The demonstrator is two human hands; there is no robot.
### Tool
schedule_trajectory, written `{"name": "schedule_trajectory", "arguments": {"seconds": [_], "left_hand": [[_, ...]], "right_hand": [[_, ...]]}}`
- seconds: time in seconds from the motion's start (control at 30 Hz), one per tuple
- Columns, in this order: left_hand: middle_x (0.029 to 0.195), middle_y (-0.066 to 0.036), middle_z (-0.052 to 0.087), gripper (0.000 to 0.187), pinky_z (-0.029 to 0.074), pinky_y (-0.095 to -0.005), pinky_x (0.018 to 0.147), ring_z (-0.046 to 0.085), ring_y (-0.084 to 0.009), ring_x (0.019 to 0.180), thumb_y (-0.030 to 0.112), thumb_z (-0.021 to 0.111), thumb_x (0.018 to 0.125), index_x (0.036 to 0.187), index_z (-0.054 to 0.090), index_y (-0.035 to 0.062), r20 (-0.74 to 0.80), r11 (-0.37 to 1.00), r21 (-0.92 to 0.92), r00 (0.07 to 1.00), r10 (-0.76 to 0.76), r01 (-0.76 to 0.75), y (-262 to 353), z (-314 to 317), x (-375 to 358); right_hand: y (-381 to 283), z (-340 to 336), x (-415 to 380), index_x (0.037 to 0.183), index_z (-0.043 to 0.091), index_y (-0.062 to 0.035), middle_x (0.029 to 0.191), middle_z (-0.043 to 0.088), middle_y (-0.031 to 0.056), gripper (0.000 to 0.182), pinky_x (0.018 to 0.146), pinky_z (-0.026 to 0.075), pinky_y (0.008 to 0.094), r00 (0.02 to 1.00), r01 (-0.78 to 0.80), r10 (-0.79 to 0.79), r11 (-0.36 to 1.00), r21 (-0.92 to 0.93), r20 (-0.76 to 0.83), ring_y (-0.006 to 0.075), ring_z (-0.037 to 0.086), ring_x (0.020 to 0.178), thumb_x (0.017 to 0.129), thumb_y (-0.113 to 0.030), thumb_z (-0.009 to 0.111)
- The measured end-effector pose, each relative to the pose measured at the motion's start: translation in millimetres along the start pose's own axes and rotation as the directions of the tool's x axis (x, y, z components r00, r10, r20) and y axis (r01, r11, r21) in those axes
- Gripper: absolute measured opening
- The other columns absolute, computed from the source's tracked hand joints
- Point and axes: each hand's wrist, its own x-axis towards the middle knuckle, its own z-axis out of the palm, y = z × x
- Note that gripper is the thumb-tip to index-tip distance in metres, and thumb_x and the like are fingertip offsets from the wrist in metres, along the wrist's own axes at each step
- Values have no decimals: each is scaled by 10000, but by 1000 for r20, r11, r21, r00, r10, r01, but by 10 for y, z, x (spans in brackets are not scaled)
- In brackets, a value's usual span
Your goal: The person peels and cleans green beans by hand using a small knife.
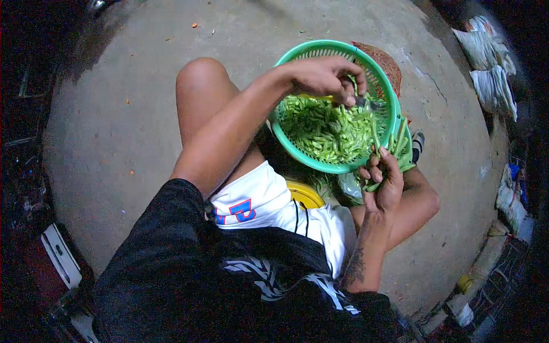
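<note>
In the head view my left hand [329, 80] reaches over a green plastic colander [278, 134]. Its fingers are closed on a small knife, with a yellow strip under the palm and a dark blade [368, 103] beyond the fingertips. Chopped green beans [326, 134] lie heaped inside the colander. At the near right rim, my right hand [384, 182] is closed round green beans [376, 132], one of them pointing up toward the blade. More whole pods [401, 139] lie just behind that hand, partly hidden by it.
A reddish-brown woven item [384, 64] is behind the colander. Below it are a yellow round object [306, 195] and a clear plastic bag [350, 186]. A sandalled foot [418, 144] is to the right. White sacks [486, 57] lie along the right edge of the concrete floor [126, 154].
</note>
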Motion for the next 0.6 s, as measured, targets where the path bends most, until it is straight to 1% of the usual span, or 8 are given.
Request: {"name": "schedule_trajectory", "arguments": {"seconds": [0.07, 0.1, 0.17, 0.23, 0.33, 0.43, 0.53, 0.6], "left_hand": [[869, -23, 675, 377, 497, -283, 725, 621, -112, 787, 93, 760, 878, 1204, 590, 10, -40, 998, 41, 998, -48, 50, 85, 9, -35], [854, -20, 667, 406, 471, -269, 682, 598, -99, 770, 94, 761, 877, 1232, 577, 22, 6, 998, -39, 999, -50, 50, 73, 101, -25], [832, -11, 657, 410, 440, -264, 659, 568, -87, 757, 95, 763, 875, 1233, 577, 25, 51, 998, 44, 997, -54, 52, 118, 273, 8], [829, -8, 657, 411, 436, -265, 661, 561, -85, 756, 93, 762, 874, 1232, 575, 24, 66, 997, 44, 996, -62, 59, 78, 326, 29], [831, -11, 659, 398, 441, -267, 666, 566, -86, 760, 85, 756, 876, 1225, 576, 24, 61, 997, 42, 996, -62, 59, 79, 259, 42], [841, -18, 657, 399, 452, -265, 678, 572, -89, 762, 76, 754, 875, 1226, 572, 25, 54, 992, 118, 997, -47, 40, 67, 278, 66], [850, -24, 650, 386, 476, -277, 689, 588, -95, 767, 62, 755, 862, 1204, 582, 18, 30, 995, 104, 1000, -5, 2, 46, 298, 69], [880, -31, 654, 349, 503, -280, 701, 611, -100, 791, 72, 753, 858, 1164, 596, 14, 36, 1000, 21, 999, -3, 2, 56, 161, 45]], "right_hand": [[12, -20, 25, 1075, 641, -14, 727, 617, -19, 199, 553, 361, 219, 1000, 8, -8, 1000, 10, 7, 10, 421, 503, 991, -194, 629], [20, -19, 47, 1070, 626, -28, 754, 636, 13, 162, 531, 391, 228, 1000, -8, 8, 998, 61, -2, 28, 440, 498, 960, -142, 662], [24, 4, 74, 1065, 610, -41, 781, 656, 44, 166, 509, 420, 236, 1000, -24, 26, 994, 109, -15, 46, 459, 492, 930, -90, 695], [39, 45, 44, 1092, 643, -12, 815, 649, -3, 202, 551, 362, 219, 999, -15, 14, 999, 33, 43, 13, 435, 512, 1026, -196, 591], [15, 20, 16, 1084, 635, -18, 847, 652, 1, 198, 550, 362, 219, 995, -52, 53, 999, -7, 88, 14, 438, 515, 1041, -201, 573], [19, 39, 14, 1064, 633, -23, 819, 641, -10, 185, 543, 351, 219, 997, -60, 60, 998, -6, 54, 10, 438, 517, 1038, -196, 573], [23, 23, 31, 1034, 637, -30, 771, 623, -26, 173, 534, 337, 221, 993, -57, 54, 998, 19, 104, 7, 436, 510, 1035, -189, 571], [-7, -10, 22, 1029, 640, -31, 748, 611, -34, 169, 531, 331, 221, 993, -74, 72, 997, 21, 97, 7, 434, 505, 1033, -185, 570]]}}
